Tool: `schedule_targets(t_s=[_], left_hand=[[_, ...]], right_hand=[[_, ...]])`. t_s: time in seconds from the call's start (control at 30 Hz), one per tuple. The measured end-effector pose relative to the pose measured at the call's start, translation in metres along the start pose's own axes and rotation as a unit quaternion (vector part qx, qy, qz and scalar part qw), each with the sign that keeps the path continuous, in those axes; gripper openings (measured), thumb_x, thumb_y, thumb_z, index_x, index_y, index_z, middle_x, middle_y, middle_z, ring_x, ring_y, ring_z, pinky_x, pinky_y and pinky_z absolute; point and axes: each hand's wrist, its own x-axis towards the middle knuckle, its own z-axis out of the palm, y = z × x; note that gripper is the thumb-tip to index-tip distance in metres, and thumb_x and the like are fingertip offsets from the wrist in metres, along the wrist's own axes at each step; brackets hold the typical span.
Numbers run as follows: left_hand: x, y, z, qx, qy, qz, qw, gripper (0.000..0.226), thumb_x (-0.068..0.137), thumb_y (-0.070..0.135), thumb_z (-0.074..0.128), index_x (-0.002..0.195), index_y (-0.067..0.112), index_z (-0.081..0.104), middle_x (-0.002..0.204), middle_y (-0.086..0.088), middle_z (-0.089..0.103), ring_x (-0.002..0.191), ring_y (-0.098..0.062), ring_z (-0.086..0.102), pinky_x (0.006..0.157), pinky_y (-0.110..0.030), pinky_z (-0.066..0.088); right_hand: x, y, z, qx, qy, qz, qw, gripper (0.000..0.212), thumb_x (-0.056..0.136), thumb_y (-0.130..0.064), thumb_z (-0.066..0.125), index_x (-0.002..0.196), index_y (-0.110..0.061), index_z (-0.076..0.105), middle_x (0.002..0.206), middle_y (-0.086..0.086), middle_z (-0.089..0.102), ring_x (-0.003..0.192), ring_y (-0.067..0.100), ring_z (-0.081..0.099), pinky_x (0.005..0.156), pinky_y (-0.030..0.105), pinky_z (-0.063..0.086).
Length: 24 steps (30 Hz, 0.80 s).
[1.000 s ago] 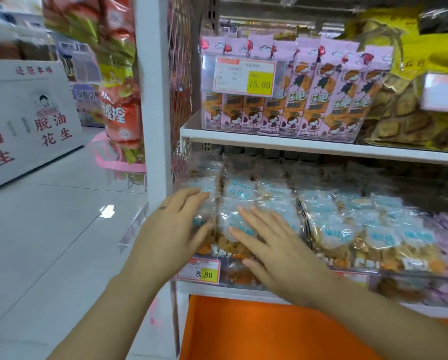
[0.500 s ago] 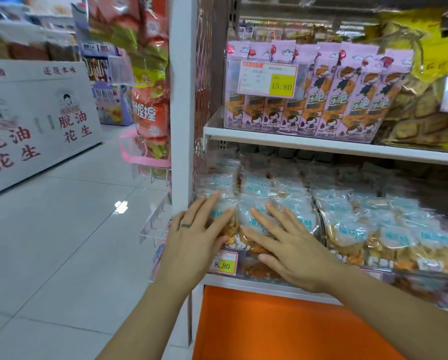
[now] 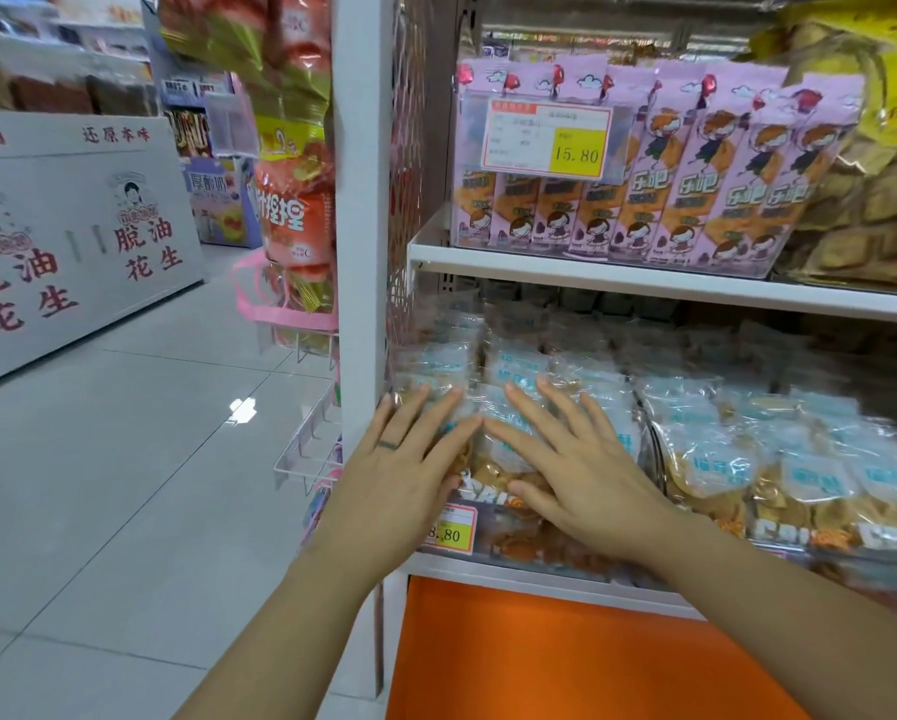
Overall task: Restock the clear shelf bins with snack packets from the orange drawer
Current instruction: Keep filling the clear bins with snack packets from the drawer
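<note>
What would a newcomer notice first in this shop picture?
The left hand and the right hand press flat, side by side, on the blue-labelled snack packets on the lower shelf. Above them, pink packets stand in a row behind a yellow 15.80 price tag. Below is the bright orange drawer.

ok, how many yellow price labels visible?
2: 15.80 label on the upper clear bin; 8.80 label on the lower bin, beside the left hand. Others may be hidden.

Clear blue-labelled snack packets [image 3: 514, 376] heaped in clear bin [image 3: 540, 543] above orange drawer [image 3: 566, 662].
</note>
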Motion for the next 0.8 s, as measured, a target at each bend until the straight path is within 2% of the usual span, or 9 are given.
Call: schedule_targets(t_s=[0.13,0.23,0.3,0.4,0.5,0.53,0.6,0.7,0.8], left_hand=[[0.005,0.008,0.000,0.001,-0.010,-0.049,0.999,0.071,0.064,0.020,0.085,0.130,0.019,0.056,0.140,-0.010,0.051,0.129,-0.033,0.048,0.107,-0.050,0.029],[0.011,0.010,0.003,-0.038,-0.024,-0.084,0.995,0.077,0.054,0.016,0.090,0.123,0.020,0.058,0.136,-0.011,0.054,0.125,-0.035,0.051,0.101,-0.049,0.039],[0.011,0.008,0.005,-0.050,-0.040,-0.087,0.994,0.078,0.056,0.018,0.090,0.126,0.021,0.054,0.138,-0.011,0.053,0.126,-0.036,0.050,0.097,-0.046,0.044],[0.000,0.009,0.005,-0.020,-0.019,-0.053,0.998,0.061,0.083,0.029,0.067,0.138,0.019,0.045,0.147,-0.013,0.042,0.134,-0.037,0.040,0.105,-0.047,0.037],[-0.005,0.012,-0.002,-0.002,0.012,-0.045,0.999,0.051,0.095,0.035,0.033,0.143,0.020,0.037,0.151,-0.012,0.036,0.139,-0.035,0.032,0.114,-0.051,0.018],[-0.003,0.012,-0.005,-0.005,0.021,-0.054,0.998,0.050,0.095,0.036,0.031,0.143,0.020,0.036,0.151,-0.011,0.037,0.139,-0.034,0.033,0.114,-0.051,0.013],[0.002,0.015,-0.010,-0.021,0.031,-0.066,0.997,0.049,0.095,0.038,0.031,0.142,0.022,0.034,0.150,-0.011,0.038,0.138,-0.033,0.034,0.115,-0.048,0.012],[0.008,0.024,-0.010,-0.030,0.023,-0.042,0.998,0.049,0.095,0.043,0.031,0.140,0.027,0.035,0.150,-0.009,0.038,0.140,-0.030,0.030,0.116,-0.052,0.016],[0.014,0.031,-0.003,-0.027,-0.005,-0.023,0.999,0.049,0.093,0.051,0.031,0.137,0.032,0.043,0.151,-0.009,0.037,0.141,-0.032,0.027,0.111,-0.062,0.018]], right_hand=[[-0.002,0.003,0.001,-0.028,0.008,-0.010,1.000,0.058,0.095,-0.057,0.017,0.148,-0.033,0.023,0.157,0.000,0.016,0.142,0.026,0.011,0.108,0.055,0.022],[0.000,-0.001,0.002,-0.046,-0.002,0.001,0.999,0.060,0.092,-0.057,0.025,0.146,-0.031,0.029,0.155,0.004,0.026,0.139,0.028,0.018,0.105,0.058,0.029],[-0.001,-0.006,0.001,-0.047,-0.017,0.012,0.999,0.061,0.091,-0.058,0.025,0.146,-0.031,0.028,0.155,0.004,0.025,0.139,0.029,0.018,0.106,0.060,0.028],[-0.006,-0.007,-0.003,-0.022,-0.014,-0.012,1.000,0.063,0.094,-0.063,0.022,0.149,-0.033,0.016,0.158,0.004,0.013,0.143,0.029,0.006,0.114,0.058,0.011],[-0.003,-0.008,-0.025,0.056,0.040,0.006,0.998,0.058,0.096,-0.059,0.015,0.149,-0.034,0.011,0.159,-0.003,0.004,0.145,0.017,-0.003,0.115,0.043,-0.006],[0.004,-0.008,-0.033,0.093,0.063,0.041,0.993,0.056,0.097,-0.054,0.016,0.149,-0.032,0.018,0.158,-0.005,0.009,0.145,0.015,0.001,0.117,0.040,-0.007],[0.024,-0.003,-0.046,0.148,0.108,0.119,0.976,0.046,0.099,-0.039,0.026,0.138,-0.027,0.046,0.147,-0.007,0.040,0.137,0.016,0.029,0.115,0.034,0.007],[0.058,0.016,-0.056,0.172,0.019,0.200,0.964,0.025,0.098,-0.032,0.045,0.114,-0.030,0.064,0.117,-0.010,0.065,0.113,0.017,0.054,0.103,0.035,0.026],[0.078,0.027,-0.059,0.151,-0.096,0.206,0.962,0.029,0.088,-0.045,0.060,0.114,-0.032,0.063,0.119,-0.011,0.062,0.117,0.017,0.053,0.104,0.043,0.031]])
